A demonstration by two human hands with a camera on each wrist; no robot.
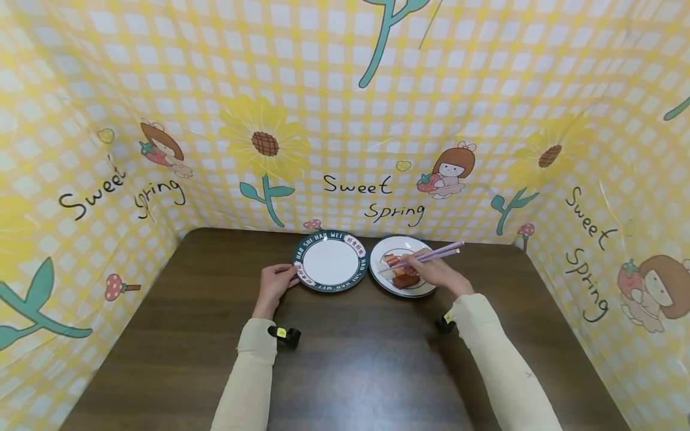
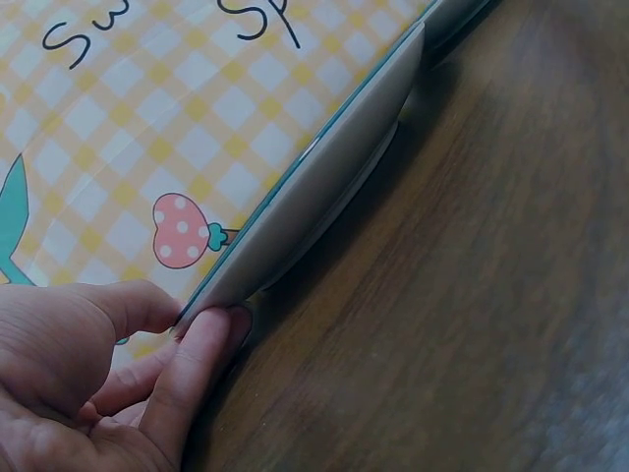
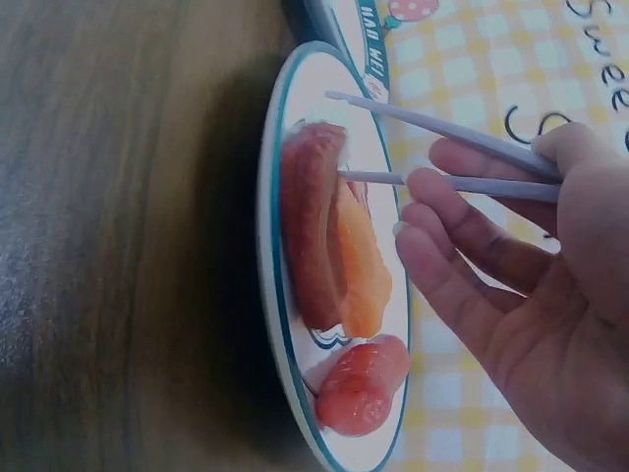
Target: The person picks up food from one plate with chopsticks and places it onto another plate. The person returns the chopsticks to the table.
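Observation:
Toward the back of the table, my left hand (image 1: 276, 284) pinches the left rim of a white plate (image 1: 331, 263) with a dark green lettered border. In the left wrist view, thumb and fingers close on the plate's edge. My right hand (image 1: 435, 273) holds a pair of light purple chopsticks (image 3: 442, 128) above a second plate (image 1: 396, 243). Their tips stand apart, close to the upper end of a long reddish-brown piece of food (image 3: 313, 231). Beside it lie an orange piece (image 3: 364, 265) and a shiny pink, sausage-like piece (image 3: 364, 388). Whether the tips touch food I cannot tell.
Both plates stand side by side on a dark wooden table (image 1: 345, 353), near its back edge. A yellow checked cloth (image 1: 334, 120) with flowers and lettering rises behind and at both sides. Each wrist wears a small black camera (image 1: 288, 336).

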